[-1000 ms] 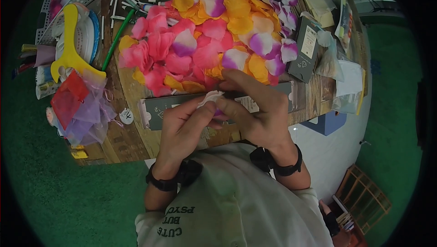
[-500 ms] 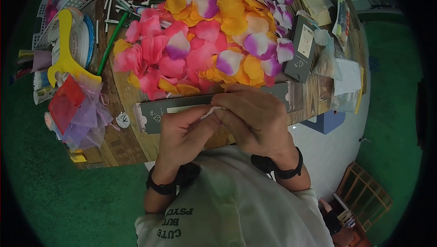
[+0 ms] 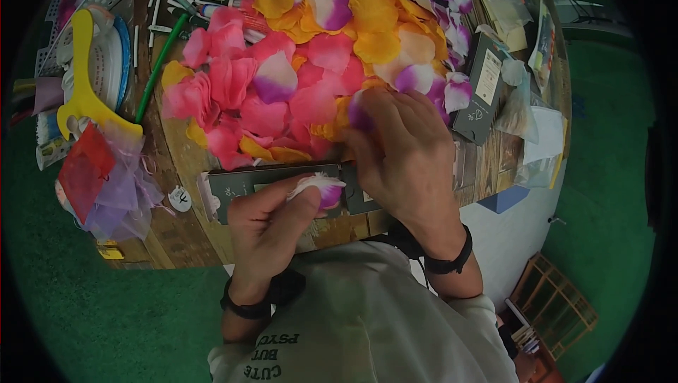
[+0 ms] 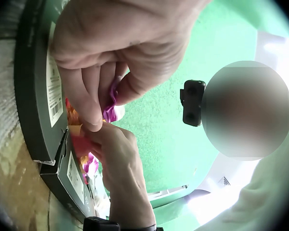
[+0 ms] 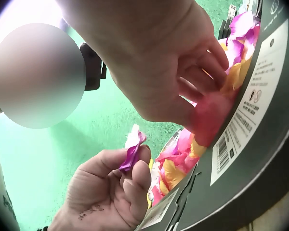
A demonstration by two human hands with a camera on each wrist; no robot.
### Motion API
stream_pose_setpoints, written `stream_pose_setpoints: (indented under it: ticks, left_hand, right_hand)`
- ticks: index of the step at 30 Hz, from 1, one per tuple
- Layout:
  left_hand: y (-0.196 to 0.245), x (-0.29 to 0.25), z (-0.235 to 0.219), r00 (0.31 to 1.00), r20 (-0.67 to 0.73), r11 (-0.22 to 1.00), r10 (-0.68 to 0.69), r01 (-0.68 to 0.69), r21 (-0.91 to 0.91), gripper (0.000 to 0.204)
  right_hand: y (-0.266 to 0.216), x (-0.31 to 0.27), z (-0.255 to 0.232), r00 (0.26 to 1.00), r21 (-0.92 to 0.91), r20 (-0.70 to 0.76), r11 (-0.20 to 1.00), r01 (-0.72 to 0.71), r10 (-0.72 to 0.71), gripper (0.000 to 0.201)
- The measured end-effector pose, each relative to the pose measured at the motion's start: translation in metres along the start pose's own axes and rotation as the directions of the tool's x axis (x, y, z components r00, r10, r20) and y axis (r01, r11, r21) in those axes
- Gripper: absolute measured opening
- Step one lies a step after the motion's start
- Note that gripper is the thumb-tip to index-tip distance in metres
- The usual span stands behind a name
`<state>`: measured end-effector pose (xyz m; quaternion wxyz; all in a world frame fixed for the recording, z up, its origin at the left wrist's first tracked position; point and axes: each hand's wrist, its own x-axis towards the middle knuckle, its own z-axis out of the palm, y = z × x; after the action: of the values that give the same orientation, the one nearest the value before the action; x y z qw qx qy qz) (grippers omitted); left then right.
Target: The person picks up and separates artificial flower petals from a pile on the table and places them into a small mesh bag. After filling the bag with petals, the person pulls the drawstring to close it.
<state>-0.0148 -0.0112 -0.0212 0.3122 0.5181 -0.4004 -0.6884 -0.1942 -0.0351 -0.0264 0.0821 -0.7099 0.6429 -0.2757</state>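
My left hand (image 3: pixel 272 224) pinches a small bundle of white and purple petals (image 3: pixel 328 191) between thumb and fingers, low over the dark boxes. In the right wrist view the bundled petals (image 5: pixel 132 151) stand up from the left fingertips. My right hand (image 3: pixel 413 160) reaches over the box into the near edge of the petal pile (image 3: pixel 307 97). Its thumb and forefinger stand apart around a purple and white petal (image 3: pixel 360 111). A pink petal (image 5: pixel 212 118) partly covers its fingertips in the right wrist view.
Two dark boxes (image 3: pixel 222 192) lie end to end before the pile. Another dark box (image 3: pixel 480 90) stands to its right. On the left are a yellow Y-shaped tool (image 3: pixel 83 72), mesh bags (image 3: pixel 123 196), a green stick (image 3: pixel 161 68) and several markers.
Both hands were together at the petal bundle. The right hand has let go and moved forward to the pile. The left hand, still holding the bundle, has shifted slightly left and nearer the body.
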Motion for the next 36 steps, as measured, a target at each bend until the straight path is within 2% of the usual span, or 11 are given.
stream_pose_setpoints:
  ticks: [7,12,16,21,25,26,27,28,31,35,36]
  left_hand:
    - [0.004,0.007,-0.004,0.999,0.025,0.998,-0.04,0.039,0.04,0.019]
    - [0.007,0.016,0.001,0.999,0.011,0.997,-0.036,0.037,-0.064,0.021]
    - [0.008,0.016,0.002,1.0,0.022,0.995,-0.021,0.023,-0.099,0.021]
    - [0.012,0.011,0.007,0.995,0.007,0.973,-0.099,0.098,-0.21,0.022]
    - [0.014,0.01,0.011,0.988,0.054,0.958,-0.145,0.154,-0.243,0.023]
    - [0.015,0.01,0.014,0.98,0.11,0.947,-0.166,0.189,-0.258,0.023]
    - [0.016,0.01,0.016,0.968,0.168,0.936,-0.185,0.226,-0.27,0.023]
    - [0.011,0.01,0.015,0.968,0.172,0.937,-0.185,0.226,-0.266,0.023]
    - [0.002,0.011,0.012,0.979,0.2,0.915,-0.037,0.114,-0.387,0.023]
    - [0.005,0.01,0.017,0.988,0.153,0.924,0.001,0.057,-0.377,0.022]
    - [0.005,0.01,0.018,0.99,0.139,0.929,0.016,0.037,-0.367,0.023]
  right_hand:
    - [0.005,0.004,0.008,0.999,0.0,0.001,0.999,-0.044,0.044,0.022]
    - [0.006,0.001,-0.002,0.949,0.376,0.048,0.874,-0.307,0.313,0.012]
    - [0.008,-0.001,-0.001,0.97,0.392,0.013,0.892,-0.227,0.241,0.013]
    - [-0.005,-0.005,-0.02,0.89,0.521,-0.01,0.762,-0.384,0.455,0.012]
    - [-0.013,-0.012,-0.026,0.879,0.591,-0.058,0.726,-0.351,0.473,0.012]
    - [-0.01,-0.01,-0.023,0.961,0.523,-0.215,0.852,-0.036,0.172,0.013]
    - [-0.009,-0.01,-0.022,0.929,0.403,-0.339,0.869,0.288,-0.151,0.013]
    - [-0.01,-0.015,-0.026,0.945,0.359,-0.184,0.876,0.322,-0.272,0.017]
    - [-0.016,-0.02,-0.024,0.953,0.466,0.013,0.845,0.261,-0.302,0.023]
    - [-0.009,-0.027,-0.028,0.974,0.64,0.016,0.751,0.164,-0.226,0.029]
    - [-0.008,-0.028,-0.028,0.995,0.688,0.002,0.722,0.074,-0.104,0.03]
